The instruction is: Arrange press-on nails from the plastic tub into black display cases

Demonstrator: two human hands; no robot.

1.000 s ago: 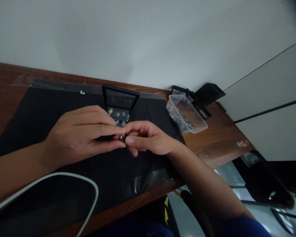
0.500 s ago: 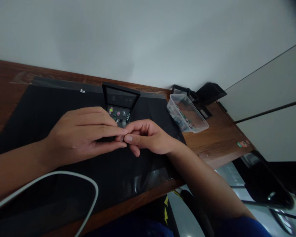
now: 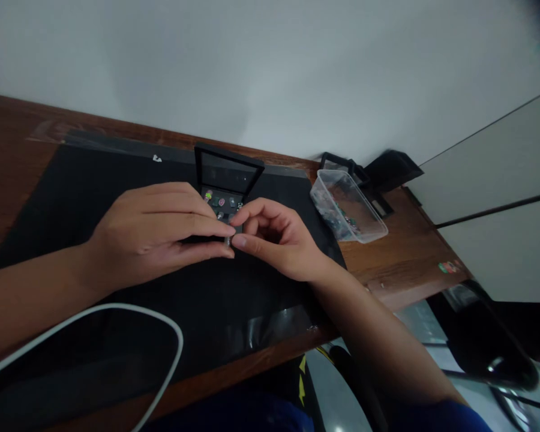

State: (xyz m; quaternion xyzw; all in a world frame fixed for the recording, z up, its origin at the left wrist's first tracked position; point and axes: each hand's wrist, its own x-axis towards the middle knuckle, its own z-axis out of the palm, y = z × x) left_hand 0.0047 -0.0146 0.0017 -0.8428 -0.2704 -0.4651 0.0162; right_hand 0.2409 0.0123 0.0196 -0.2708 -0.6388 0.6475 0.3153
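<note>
A small, shiny, pale piece [image 3: 227, 240] is pinched between the thumb and index finger of my left hand [image 3: 155, 225]; my fingers cover most of it, so its kind does not show. Close on its right side is my right hand [image 3: 276, 240]. The thumb tip there is at or against the piece, and the index finger is lifted apart from the thumb, the other fingers curled. Just behind both hands stands a black display case [image 3: 229, 165], its clear lid raised. Several small colourful ornaments [image 3: 221, 202] sit inside it, partly hidden by my fingers.
A clear plastic tub [image 3: 364, 225] with small packets and trinkets stands on the wooden table [image 3: 364, 261] at right. Black cases [image 3: 393, 171] are behind it. A white cable [image 3: 177, 336] loops over the black mat [image 3: 117, 354] in front. A white scrap [image 3: 157, 158] lies at the back.
My right index finger has lifted away from its thumb, and the right hand has opened a little. My left hand keeps its pinch. The whole view has shifted slightly.
</note>
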